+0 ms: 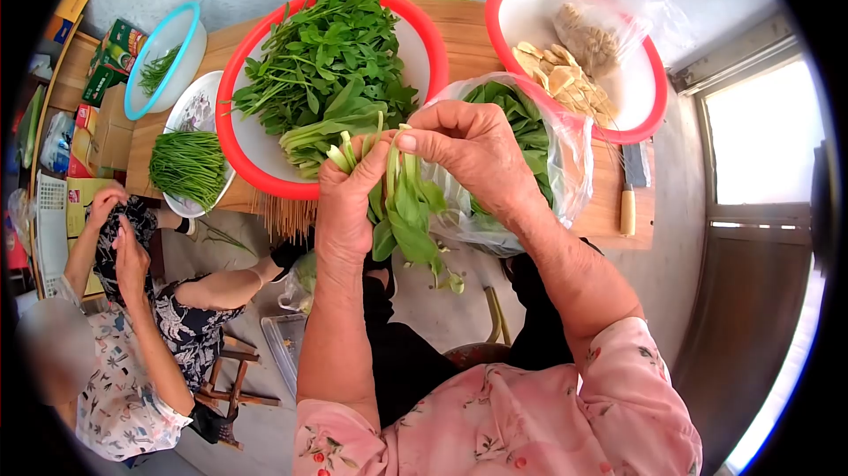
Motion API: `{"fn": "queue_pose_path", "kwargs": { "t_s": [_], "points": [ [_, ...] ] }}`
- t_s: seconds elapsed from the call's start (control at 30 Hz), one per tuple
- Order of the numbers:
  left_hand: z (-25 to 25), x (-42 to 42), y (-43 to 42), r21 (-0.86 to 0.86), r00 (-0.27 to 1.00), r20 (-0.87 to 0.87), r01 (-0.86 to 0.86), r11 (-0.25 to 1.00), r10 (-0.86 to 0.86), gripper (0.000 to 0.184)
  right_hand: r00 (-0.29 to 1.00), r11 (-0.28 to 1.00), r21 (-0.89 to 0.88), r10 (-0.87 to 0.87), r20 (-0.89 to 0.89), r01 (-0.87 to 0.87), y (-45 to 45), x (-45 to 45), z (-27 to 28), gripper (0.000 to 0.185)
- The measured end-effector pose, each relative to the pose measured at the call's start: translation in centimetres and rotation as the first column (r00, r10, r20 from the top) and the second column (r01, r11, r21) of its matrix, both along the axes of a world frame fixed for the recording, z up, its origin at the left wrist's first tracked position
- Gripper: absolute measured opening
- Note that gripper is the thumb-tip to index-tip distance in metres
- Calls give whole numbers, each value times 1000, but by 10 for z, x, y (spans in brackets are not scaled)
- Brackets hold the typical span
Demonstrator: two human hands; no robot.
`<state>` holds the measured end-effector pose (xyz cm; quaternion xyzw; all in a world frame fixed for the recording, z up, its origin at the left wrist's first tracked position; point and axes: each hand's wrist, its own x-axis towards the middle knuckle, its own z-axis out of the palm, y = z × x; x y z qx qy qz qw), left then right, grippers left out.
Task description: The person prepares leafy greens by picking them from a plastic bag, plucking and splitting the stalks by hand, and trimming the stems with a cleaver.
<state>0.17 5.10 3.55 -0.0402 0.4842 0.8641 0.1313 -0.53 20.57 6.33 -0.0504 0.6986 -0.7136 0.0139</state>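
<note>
Between my two hands hangs a small bunch of leafy greens (408, 211), stem ends up and leaves down. My left hand (352, 185) is closed round several of the pale stems. With thumb and forefinger, my right hand (473, 154) pinches the top of a stem. Just beyond, a red-rimmed basin (258, 145) holds a heap of leafy greens (331, 61), with thicker-stemmed ones at its near side. A clear plastic bag (574, 167) with more green leaves (517, 118) lies behind my right hand.
On the wooden table (464, 30) stand a second red-rimmed basin (649, 109) with pale slices and a bag, a white dish (199, 92) of thin green stalks, and a blue-rimmed basin (132, 101). A knife (627, 202) lies at the right edge. Another person (132, 361) sits at left.
</note>
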Motion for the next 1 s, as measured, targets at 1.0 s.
{"fn": "queue_pose_path", "kwargs": {
  "t_s": [1.0],
  "points": [
    [20,2,-14,-129,1000,-16,-16,992,14,21,528,524,-69,840,-125,-849,10,20,31,27]
  ]
}}
